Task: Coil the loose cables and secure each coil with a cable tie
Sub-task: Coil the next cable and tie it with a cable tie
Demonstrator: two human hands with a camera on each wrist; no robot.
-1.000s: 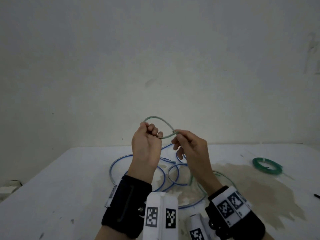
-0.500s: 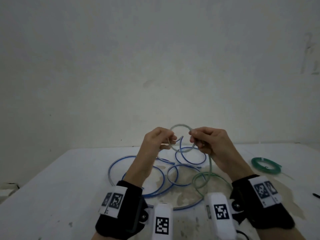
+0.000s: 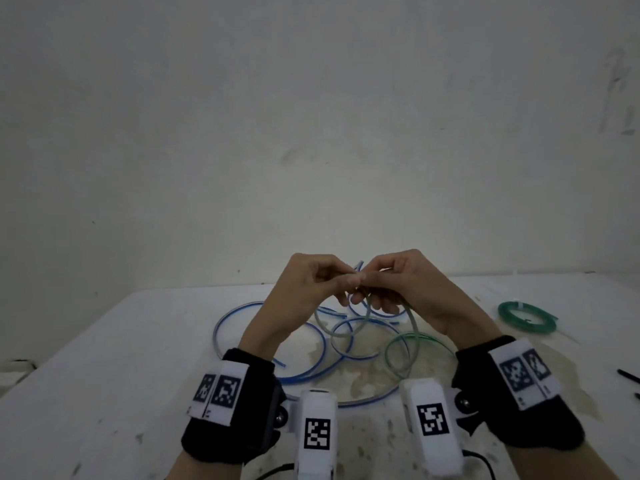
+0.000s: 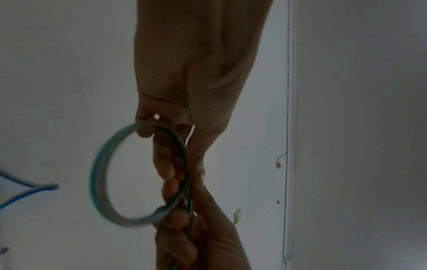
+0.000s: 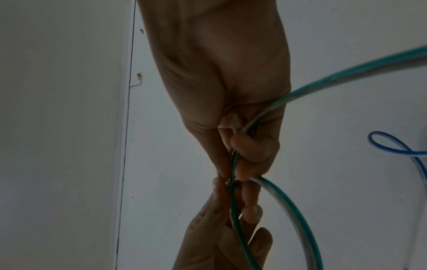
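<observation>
Both hands meet mid-frame — left hand (image 3: 304, 289) and right hand (image 3: 412, 289) each have fingers curled tight, pinching the green cable (image 3: 414, 327). Its loop (image 4: 101, 173) hangs lower left in the left wrist view.

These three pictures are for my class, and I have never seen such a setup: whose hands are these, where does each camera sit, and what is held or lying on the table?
A person works with bare hands, wearing a camera on the head and one on each wrist. The head view looks down at a white table. Each wrist view looks along its own hand. The left hand and right hand pinch a green cable into a small loop. A loose blue cable lies on the table, and a finished green coil lies at the right.
</observation>
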